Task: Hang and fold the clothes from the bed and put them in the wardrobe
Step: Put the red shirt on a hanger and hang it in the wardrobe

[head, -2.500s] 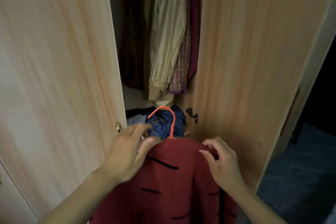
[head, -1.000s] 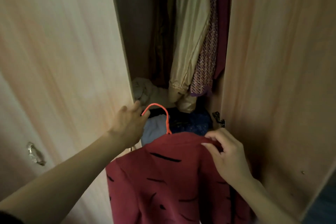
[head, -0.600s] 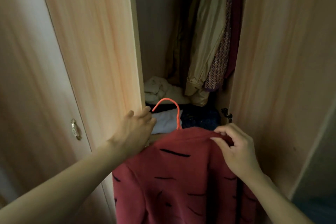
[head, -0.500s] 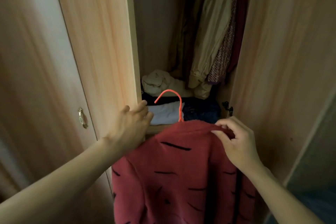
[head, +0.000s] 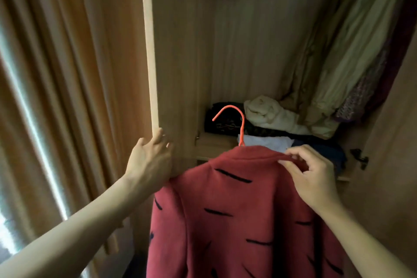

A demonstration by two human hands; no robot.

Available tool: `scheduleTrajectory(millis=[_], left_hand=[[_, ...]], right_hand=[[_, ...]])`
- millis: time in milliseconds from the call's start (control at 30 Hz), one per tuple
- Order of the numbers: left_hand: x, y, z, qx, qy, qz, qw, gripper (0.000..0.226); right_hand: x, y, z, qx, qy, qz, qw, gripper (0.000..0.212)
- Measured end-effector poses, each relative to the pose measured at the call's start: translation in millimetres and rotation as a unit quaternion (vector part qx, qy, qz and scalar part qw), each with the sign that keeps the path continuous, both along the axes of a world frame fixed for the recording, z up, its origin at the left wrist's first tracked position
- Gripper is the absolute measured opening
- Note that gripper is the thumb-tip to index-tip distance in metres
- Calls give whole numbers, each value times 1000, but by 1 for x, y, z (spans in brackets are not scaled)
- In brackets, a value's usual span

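A red garment with black dashes (head: pixel 237 214) hangs on an orange hanger (head: pixel 241 124) in front of the open wardrobe. My right hand (head: pixel 309 176) pinches the garment's collar at its right shoulder and holds it up. My left hand (head: pixel 151 158) rests with fingers spread on the edge of the left wardrobe door (head: pixel 149 52), which stands swung wide. The hanger's hook points up and left, free of any rail.
Inside the wardrobe hang a beige garment (head: pixel 352 40) and a dark purple one (head: pixel 383 79) at the right. On the shelf (head: pixel 214 144) lie a cream bundle (head: pixel 268 110), dark folded clothes (head: pixel 221 119) and a pale blue piece (head: pixel 266 142). The right door (head: pixel 392 142) stands open. Curtains (head: pixel 45 97) hang at left.
My left hand left the garment, took the left door's edge and swung it wide open. The wardrobe's inside came into fuller view. My right hand kept hold of the collar.
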State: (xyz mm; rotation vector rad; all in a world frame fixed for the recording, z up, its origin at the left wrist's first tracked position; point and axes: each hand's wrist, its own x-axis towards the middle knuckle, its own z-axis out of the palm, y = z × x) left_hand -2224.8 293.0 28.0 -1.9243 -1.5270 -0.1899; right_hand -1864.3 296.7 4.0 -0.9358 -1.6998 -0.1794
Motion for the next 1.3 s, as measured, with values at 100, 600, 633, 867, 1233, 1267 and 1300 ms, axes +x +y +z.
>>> scheduleTrajectory(millis=[100,600,633,867,1233,1267,1300], left_hand=[[-34,1,-7,-21,14,31,999,43],[-23,8,-11,20,-18,-50,998,10],[-23,8,-14,24,-20,-46,998,11],[-2,4,-27,66,-184,-78,978,23],[80,19,-38,23,-358,-245,901,14],[87,26,-39,34,-367,-256,894,13],[94,33,-41,46,-371,-268,888,12]], right_hand=[[-16,2,-6,-2,9,12,1000,11],[-14,9,-14,-19,28,-4,999,20],[-13,10,-13,-18,26,-6,999,20],[-5,20,-16,-23,23,-13,999,23],[28,34,-16,-41,83,-18,996,34],[34,35,-14,-36,86,-23,995,32],[42,37,-11,-31,89,-30,995,31]])
